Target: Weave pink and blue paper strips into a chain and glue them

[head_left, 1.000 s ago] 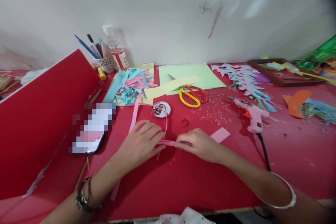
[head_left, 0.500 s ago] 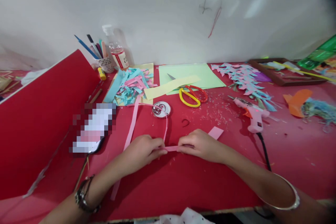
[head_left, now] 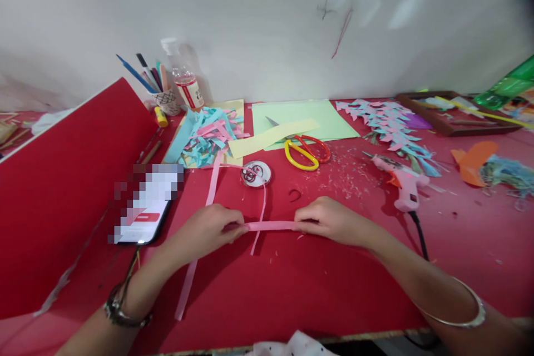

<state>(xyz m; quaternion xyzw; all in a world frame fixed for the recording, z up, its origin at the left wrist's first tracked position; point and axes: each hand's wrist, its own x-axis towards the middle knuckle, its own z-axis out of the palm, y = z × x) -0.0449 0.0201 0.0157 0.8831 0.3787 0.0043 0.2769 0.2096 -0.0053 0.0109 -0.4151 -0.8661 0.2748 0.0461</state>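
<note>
A folded pink paper strip (head_left: 270, 226) lies stretched sideways just above the red table (head_left: 317, 289). My left hand (head_left: 208, 228) pinches its left end and my right hand (head_left: 329, 219) pinches its right end, both with closed fingers. A longer pink strip (head_left: 196, 250) runs under my left hand from the paper pile down toward the table's front edge. A thin pink strip (head_left: 262, 212) hangs down behind the stretched piece.
Behind my hands are a round tin lid (head_left: 256, 173), yellow and red scissors (head_left: 304, 153), green paper (head_left: 300, 117), a pile of blue and pink strips (head_left: 208, 133). A pink glue gun (head_left: 400, 183) lies right, a phone (head_left: 144, 208) and red board (head_left: 62, 189) left.
My hands have moved apart, drawing the folded pink strip out longer between them. The small pink piece by my right hand is no longer in sight.
</note>
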